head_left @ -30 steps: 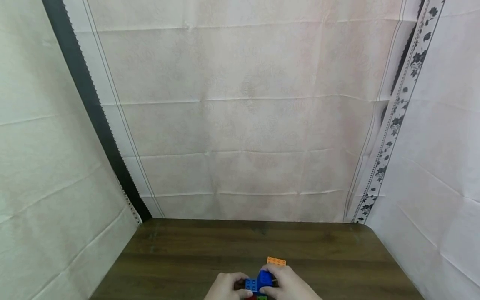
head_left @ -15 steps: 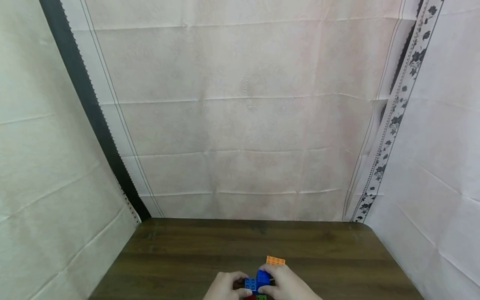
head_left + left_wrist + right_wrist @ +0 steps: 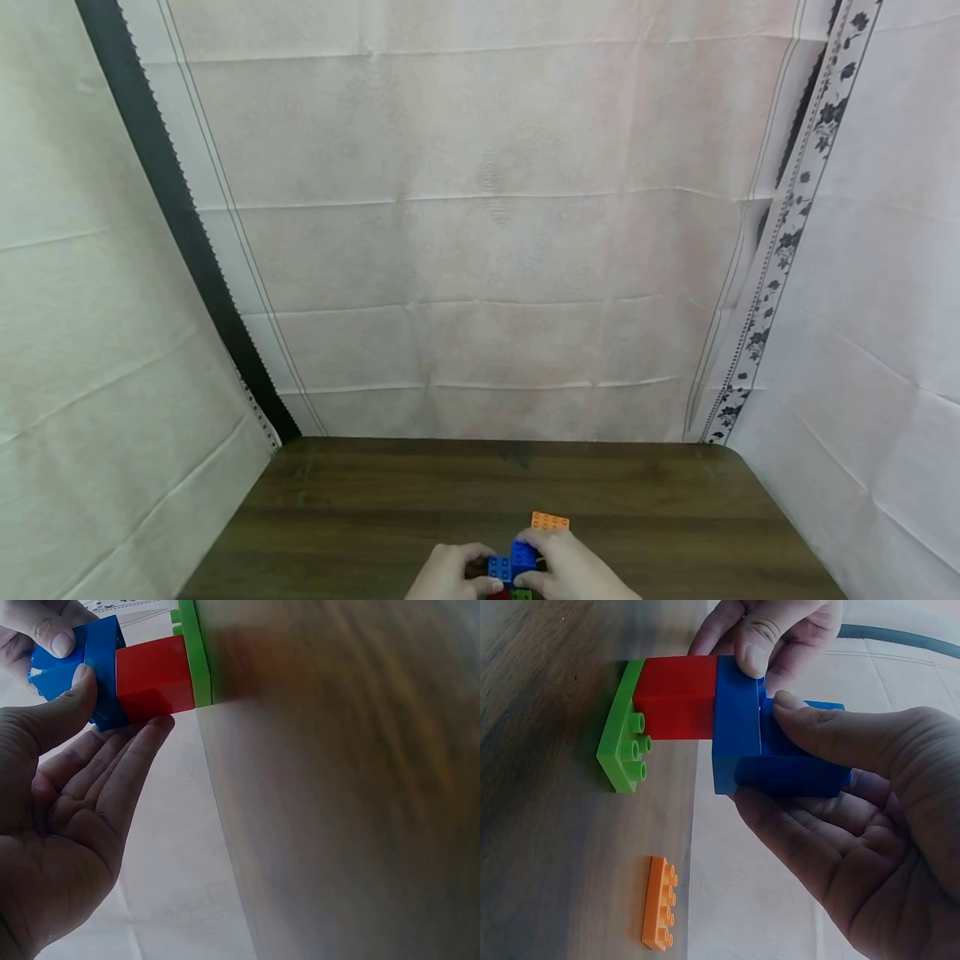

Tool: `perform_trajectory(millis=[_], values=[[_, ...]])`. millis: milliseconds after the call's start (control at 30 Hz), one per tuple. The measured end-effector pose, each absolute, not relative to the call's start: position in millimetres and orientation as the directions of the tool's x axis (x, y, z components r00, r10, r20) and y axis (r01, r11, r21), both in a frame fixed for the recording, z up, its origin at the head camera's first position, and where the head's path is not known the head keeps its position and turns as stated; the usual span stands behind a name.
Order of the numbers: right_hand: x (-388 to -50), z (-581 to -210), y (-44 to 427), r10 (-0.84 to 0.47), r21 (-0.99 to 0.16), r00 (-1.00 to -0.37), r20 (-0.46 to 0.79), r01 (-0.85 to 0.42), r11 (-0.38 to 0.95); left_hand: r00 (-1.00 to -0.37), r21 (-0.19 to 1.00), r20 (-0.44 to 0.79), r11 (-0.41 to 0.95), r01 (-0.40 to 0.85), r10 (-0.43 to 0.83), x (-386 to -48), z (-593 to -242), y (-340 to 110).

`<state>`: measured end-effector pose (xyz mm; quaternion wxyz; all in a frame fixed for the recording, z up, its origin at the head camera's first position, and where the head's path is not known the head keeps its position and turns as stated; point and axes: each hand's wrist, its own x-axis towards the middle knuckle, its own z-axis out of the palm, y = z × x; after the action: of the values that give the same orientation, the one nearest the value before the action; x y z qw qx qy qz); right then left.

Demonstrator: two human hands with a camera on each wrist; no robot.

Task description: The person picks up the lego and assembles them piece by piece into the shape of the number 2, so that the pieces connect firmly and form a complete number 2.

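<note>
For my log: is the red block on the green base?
On: both wrist views show the red block against the green base, no visible gap.

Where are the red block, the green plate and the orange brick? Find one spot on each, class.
Red block (image 3: pixel 154 671): left wrist view, on its smooth side.
Green plate (image 3: pixel 616 727): right wrist view, on its long side.
Orange brick (image 3: pixel 653 904): right wrist view, on its side, left of the studs.

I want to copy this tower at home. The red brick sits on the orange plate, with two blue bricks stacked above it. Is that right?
Not quite: the right wrist view shows the red brick on the green plate, not an orange one. The lower blue brick and upper blue brick are indeed stacked above it.
</note>
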<state>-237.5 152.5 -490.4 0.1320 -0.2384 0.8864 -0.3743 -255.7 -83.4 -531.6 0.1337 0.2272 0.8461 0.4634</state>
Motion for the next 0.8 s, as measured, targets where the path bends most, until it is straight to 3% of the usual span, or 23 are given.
perform_trajectory(millis=[800], values=[[-235.1,-483.0,152.5,-0.547,-0.717,-0.836,-0.04,-0.358,0.598,-0.886,0.91,0.003,0.365,0.194,0.464,-253.9,-535.1,-84.0]])
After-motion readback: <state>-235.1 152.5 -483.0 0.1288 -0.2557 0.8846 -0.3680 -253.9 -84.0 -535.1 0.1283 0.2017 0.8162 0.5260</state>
